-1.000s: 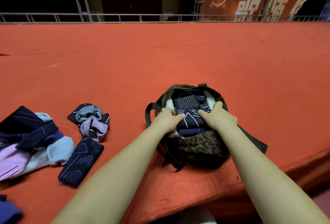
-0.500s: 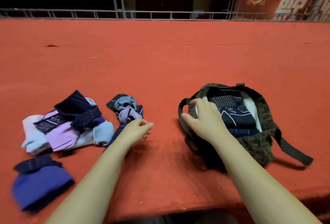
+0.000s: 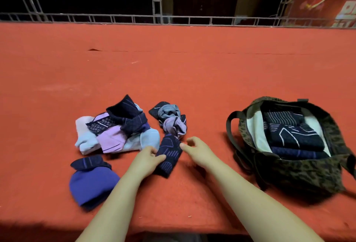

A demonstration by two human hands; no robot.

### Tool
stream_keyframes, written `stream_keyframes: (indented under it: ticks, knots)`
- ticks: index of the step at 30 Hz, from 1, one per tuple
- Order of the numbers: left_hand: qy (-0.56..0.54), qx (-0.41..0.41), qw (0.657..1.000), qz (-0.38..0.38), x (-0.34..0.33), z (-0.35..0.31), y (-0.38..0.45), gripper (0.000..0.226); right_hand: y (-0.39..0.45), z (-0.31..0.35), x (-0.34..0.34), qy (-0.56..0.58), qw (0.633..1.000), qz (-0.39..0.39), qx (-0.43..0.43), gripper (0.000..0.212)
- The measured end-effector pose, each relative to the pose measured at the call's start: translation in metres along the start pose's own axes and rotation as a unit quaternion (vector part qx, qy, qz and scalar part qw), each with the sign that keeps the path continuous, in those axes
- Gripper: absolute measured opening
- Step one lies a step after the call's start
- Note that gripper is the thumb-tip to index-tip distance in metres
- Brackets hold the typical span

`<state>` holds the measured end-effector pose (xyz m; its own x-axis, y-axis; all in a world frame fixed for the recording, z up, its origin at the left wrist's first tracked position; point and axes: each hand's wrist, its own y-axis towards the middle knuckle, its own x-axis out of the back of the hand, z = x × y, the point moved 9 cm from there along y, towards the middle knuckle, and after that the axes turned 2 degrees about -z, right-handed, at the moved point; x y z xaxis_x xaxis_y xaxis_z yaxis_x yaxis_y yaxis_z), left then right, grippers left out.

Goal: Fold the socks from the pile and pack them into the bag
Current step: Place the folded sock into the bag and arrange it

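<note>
A dark leopard-print bag point(image 3: 300, 176) lies open at the right, with folded navy socks point(image 3: 289, 135) inside. A loose pile of socks point(image 3: 115, 132) in pink, pale blue and navy sits left of centre, and a twisted grey and lilac pair point(image 3: 173, 122) lies beside it. A flat navy sock with purple lines point(image 3: 170, 155) lies just below that pair. My left hand point(image 3: 146, 161) grips the sock's left edge, thumb on top. My right hand point(image 3: 197, 150) is at its upper right corner, thumb tip touching it and fingers loosely curled, holding nothing.
A folded purple sock with a navy cuff point(image 3: 92, 182) lies at the near left. The red felt surface point(image 3: 173, 64) stretches far back to a metal railing point(image 3: 173, 19). Its front edge runs just below my forearms.
Both hands have left the bag and moved left to the navy sock. The left hand has taken hold of it. My view has swung left, so the bag now sits at the right.
</note>
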<state>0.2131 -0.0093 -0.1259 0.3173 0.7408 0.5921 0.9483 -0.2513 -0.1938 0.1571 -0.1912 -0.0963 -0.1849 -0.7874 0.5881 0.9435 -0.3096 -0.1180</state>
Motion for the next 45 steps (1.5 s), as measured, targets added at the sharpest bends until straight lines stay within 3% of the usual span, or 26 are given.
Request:
stream_keyframes:
  ticks: [7,9,12,15,18,21,23,25,29,32,36,39,42,45]
  knots:
    - [-0.12,-0.042,0.992,0.025,-0.008,-0.008,-0.01,0.018,0.02,0.011,-0.012,0.037,0.999,0.018,0.01,0.031]
    - [-0.171,-0.017,0.985,0.016,-0.004,-0.001,-0.011,0.017,0.014,0.019,-0.005,0.074,0.996,0.002,0.046,0.035]
    - [-0.221,0.034,0.975,0.01,0.004,0.0,-0.018,0.026,-0.001,0.036,0.011,0.177,0.98,-0.008,0.092,0.019]
    - [-0.155,0.052,0.98,0.11,-0.006,-0.014,-0.034,0.033,-0.019,0.048,0.035,0.232,0.961,-0.037,0.144,0.014]
    - [-0.227,-0.003,0.957,0.178,-0.019,-0.04,-0.042,0.033,-0.031,0.049,0.053,0.303,0.938,-0.054,0.16,0.008]
    - [-0.328,-0.048,0.937,0.107,-0.013,-0.07,-0.04,0.011,-0.041,0.045,0.066,0.319,0.936,-0.06,0.139,0.008]
    - [-0.373,-0.069,0.923,0.07,-0.008,-0.089,-0.029,0.032,-0.04,0.042,0.076,0.306,0.944,-0.069,0.105,0.006]
    - [-0.342,-0.115,0.931,0.055,-0.006,-0.116,-0.018,0.045,-0.029,0.038,0.093,0.282,0.951,-0.101,0.073,0.012]
    - [-0.319,-0.197,0.927,0.025,0.012,-0.185,-0.006,0.047,-0.007,0.057,0.147,0.285,0.932,-0.209,0.08,0.014]
    - [-0.296,-0.237,0.925,0.017,0.019,-0.223,-0.002,0.05,-0.001,0.068,0.178,0.265,0.928,-0.246,0.091,0.015]
    - [-0.294,-0.193,0.935,0.046,-0.01,-0.19,-0.01,0.053,0.003,0.022,0.154,0.229,0.948,-0.22,0.033,0.02]
    - [-0.256,-0.099,0.957,0.096,-0.057,-0.12,-0.024,0.06,-0.018,-0.038,0.104,0.127,0.979,-0.152,-0.04,0.023]
    - [-0.243,0.0,0.957,0.156,-0.092,-0.063,-0.043,0.065,-0.04,-0.085,0.061,0.073,0.99,-0.076,-0.092,0.027]
    - [-0.212,0.017,0.967,0.141,-0.094,-0.048,-0.046,0.07,-0.045,-0.09,0.062,-0.008,0.992,-0.086,-0.088,0.029]
